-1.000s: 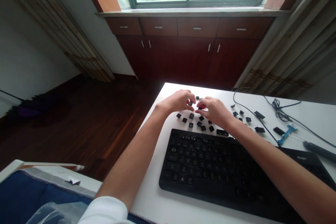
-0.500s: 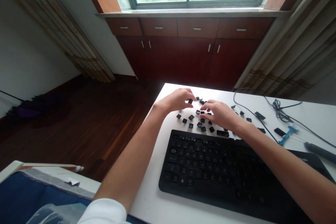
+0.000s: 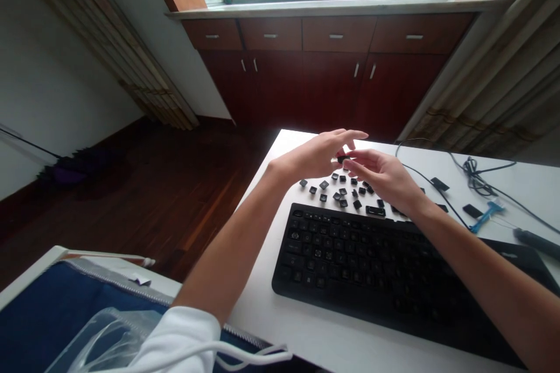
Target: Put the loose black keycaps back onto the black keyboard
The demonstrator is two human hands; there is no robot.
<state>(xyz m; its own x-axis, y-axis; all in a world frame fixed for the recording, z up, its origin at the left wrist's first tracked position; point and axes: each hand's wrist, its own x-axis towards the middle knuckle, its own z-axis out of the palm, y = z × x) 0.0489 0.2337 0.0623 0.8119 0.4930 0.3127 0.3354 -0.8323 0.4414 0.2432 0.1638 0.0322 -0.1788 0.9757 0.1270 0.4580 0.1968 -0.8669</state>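
Observation:
My left hand (image 3: 317, 154) and my right hand (image 3: 385, 176) meet above the far part of the white desk (image 3: 280, 320). Between their fingertips sits a small black keycap (image 3: 340, 159); the left thumb and fingers pinch it while the index finger stretches forward, and the right fingertips touch it too. Beneath the hands lie several loose black keycaps (image 3: 336, 191). A black keyboard (image 3: 376, 268) lies nearer me, under my right forearm.
At the right of the desk are a black cable (image 3: 481, 178), a blue keycap puller (image 3: 485, 215), a dark tool handle (image 3: 536, 242) and larger loose keys (image 3: 438, 184). A blue bag with clear plastic (image 3: 65, 326) sits at lower left. Wooden floor and cabinets lie beyond.
Both hands have lifted off the pile of keycaps and come together over it with one keycap between the fingertips. The view has tilted down slightly.

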